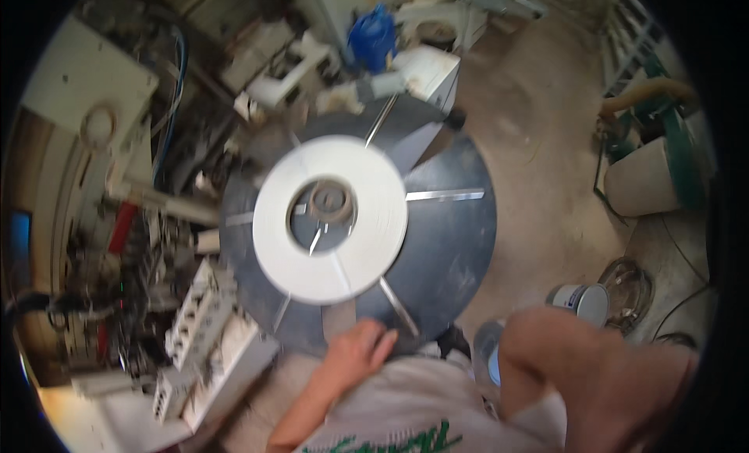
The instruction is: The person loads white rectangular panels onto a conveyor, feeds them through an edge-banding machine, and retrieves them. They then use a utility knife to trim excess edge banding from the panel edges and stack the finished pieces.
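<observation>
A wide white roll of wound strip (367, 258) lies flat on a large dark round disc (449, 242) with metal bars radiating from its middle. Inside the roll's opening, a round hub (331, 201) shows. My left hand (360, 350) is at the disc's near rim, beside a small greyish-tan patch (339, 316). Its fingers look bent but blurred, so their grip is unclear. On the right, my bare right arm (577, 352) is bent; the hand at its end does not show.
Machinery with a white perforated bracket (199, 320) crowds the left. A blue jug (373, 38) and a white box (429, 71) stand beyond the disc. At right are a can (583, 301), a coiled hose (626, 293) and a green-and-beige machine (647, 176) on the concrete floor (538, 188).
</observation>
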`<control>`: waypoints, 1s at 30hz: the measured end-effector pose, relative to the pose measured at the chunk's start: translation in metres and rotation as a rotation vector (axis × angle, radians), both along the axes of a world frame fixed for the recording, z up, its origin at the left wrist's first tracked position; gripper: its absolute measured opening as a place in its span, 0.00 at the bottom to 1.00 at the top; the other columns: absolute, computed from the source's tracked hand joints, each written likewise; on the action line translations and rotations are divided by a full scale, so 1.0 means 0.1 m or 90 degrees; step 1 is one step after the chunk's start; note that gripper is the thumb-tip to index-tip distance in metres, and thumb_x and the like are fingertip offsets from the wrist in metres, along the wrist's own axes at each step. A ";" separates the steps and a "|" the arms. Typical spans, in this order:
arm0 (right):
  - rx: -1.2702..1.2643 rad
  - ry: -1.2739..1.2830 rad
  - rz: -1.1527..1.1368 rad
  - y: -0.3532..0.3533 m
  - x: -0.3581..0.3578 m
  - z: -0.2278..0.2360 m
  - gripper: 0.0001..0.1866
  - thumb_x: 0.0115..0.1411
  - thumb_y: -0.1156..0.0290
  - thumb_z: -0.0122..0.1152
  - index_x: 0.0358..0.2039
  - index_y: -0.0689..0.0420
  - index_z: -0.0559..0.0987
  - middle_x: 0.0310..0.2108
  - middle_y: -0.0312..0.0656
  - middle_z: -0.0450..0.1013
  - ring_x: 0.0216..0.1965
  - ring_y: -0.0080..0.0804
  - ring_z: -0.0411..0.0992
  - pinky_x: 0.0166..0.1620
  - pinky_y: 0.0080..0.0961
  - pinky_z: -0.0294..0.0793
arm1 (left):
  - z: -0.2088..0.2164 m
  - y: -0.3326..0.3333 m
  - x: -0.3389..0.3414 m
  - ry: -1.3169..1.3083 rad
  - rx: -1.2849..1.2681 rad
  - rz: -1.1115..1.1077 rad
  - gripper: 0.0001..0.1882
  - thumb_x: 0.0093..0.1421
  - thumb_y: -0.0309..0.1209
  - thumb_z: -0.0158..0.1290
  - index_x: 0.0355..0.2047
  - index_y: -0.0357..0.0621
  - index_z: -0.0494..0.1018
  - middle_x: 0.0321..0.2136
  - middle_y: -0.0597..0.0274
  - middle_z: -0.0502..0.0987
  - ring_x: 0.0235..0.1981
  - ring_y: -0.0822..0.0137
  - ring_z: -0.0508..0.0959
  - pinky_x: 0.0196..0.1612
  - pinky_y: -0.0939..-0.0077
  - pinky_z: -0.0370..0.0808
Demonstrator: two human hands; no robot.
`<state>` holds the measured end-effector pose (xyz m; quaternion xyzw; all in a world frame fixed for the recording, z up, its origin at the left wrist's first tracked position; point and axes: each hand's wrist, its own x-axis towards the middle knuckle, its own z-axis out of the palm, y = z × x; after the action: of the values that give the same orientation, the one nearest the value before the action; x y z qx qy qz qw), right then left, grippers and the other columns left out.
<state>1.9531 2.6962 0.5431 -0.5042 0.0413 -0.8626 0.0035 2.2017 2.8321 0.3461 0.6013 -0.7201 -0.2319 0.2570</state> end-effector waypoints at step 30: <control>0.973 0.589 0.247 -0.18 1.05 -2.72 0.15 0.70 0.66 0.50 0.33 0.63 0.78 0.23 0.49 0.77 0.27 0.43 0.78 0.36 0.39 0.74 | -0.53 -0.71 1.44 -0.398 0.148 -0.143 0.34 0.52 0.47 0.71 0.40 0.32 0.64 0.66 0.23 0.56 0.32 0.39 0.84 0.35 0.52 0.84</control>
<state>2.0577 2.6784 0.2713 -0.6582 0.5131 -0.2968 0.4642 2.3462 2.7614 0.2930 0.5852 -0.7946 -0.1441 -0.0731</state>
